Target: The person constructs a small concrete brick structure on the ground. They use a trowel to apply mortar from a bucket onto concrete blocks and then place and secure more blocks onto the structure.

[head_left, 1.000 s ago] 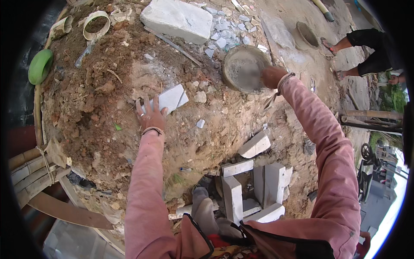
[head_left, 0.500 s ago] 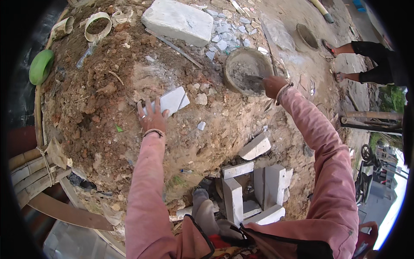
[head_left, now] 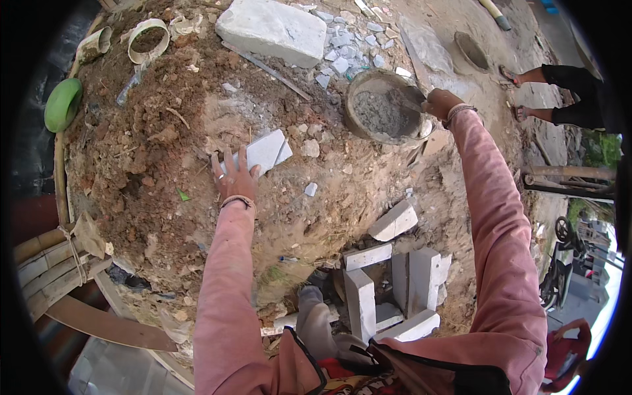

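My left hand (head_left: 235, 176) lies spread over the soil, its fingers against two overlapping pieces of light grey tile (head_left: 265, 151). At the right, my right hand (head_left: 442, 104) is closed round the handle of a trowel. The trowel's grey blade (head_left: 413, 99) reaches over the right side of a round mortar pan (head_left: 351, 113), whose rim is caked with cement. Wet grey mortar (head_left: 382, 113) fills its bottom. Nearer to me, white lightweight blocks (head_left: 360, 306) stand in a square frame around a small pit, beside my boot (head_left: 313, 313).
A large white block (head_left: 270, 31) and broken tile shards (head_left: 342, 49) lie at the far side. A loose block piece (head_left: 394, 220) sits on the slope. Far right are another pan (head_left: 471, 51) and a person's legs (head_left: 559, 94). Bamboo poles (head_left: 46, 243) edge the left.
My right hand has drawn the trowel rightward and slightly up, from inside the mortar to the pan's right side. My left hand stays by the tile pieces.
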Motion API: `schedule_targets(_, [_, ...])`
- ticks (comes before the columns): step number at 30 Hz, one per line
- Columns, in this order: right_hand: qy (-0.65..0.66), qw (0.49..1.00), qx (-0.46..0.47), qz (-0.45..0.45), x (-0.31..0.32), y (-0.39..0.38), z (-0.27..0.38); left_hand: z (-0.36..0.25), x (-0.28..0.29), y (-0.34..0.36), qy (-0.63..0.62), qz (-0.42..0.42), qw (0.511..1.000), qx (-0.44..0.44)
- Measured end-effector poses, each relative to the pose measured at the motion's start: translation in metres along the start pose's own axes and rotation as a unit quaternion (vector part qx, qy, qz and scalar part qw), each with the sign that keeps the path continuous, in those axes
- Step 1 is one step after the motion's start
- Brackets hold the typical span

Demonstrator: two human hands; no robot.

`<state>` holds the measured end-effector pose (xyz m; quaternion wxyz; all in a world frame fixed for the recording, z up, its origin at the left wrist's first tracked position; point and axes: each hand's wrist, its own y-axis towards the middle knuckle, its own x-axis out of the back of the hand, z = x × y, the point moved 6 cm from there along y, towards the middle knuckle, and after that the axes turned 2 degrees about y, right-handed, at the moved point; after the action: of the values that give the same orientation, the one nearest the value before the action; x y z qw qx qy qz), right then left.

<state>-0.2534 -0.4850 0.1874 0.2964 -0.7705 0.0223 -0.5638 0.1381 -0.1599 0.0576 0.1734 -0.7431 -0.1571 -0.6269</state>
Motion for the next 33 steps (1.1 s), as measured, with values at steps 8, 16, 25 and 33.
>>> schedule_targets(8, [0.001, 0.988, 0.148, -0.03, 0.016, -0.019, 0.099, 0.022, -0.003, -0.002, 0.036, 0.0, 0.999, -0.006])
schedule_targets(16, [-0.024, 0.981, 0.193, -0.006, -0.028, -0.04, 0.126, 0.027, -0.015, -0.002, 0.037, 0.006, 0.999, -0.01])
schedule_targets(25, [0.057, 0.979, 0.19, -0.046, -0.072, -0.026, 0.087, 0.016, -0.007, -0.001, 0.031, 0.008, 0.999, -0.004])
schedule_targets(33, [0.039, 0.986, 0.088, -0.136, -0.103, -0.027, 0.055, 0.001, -0.01, 0.0, 0.048, 0.033, 0.998, 0.005])
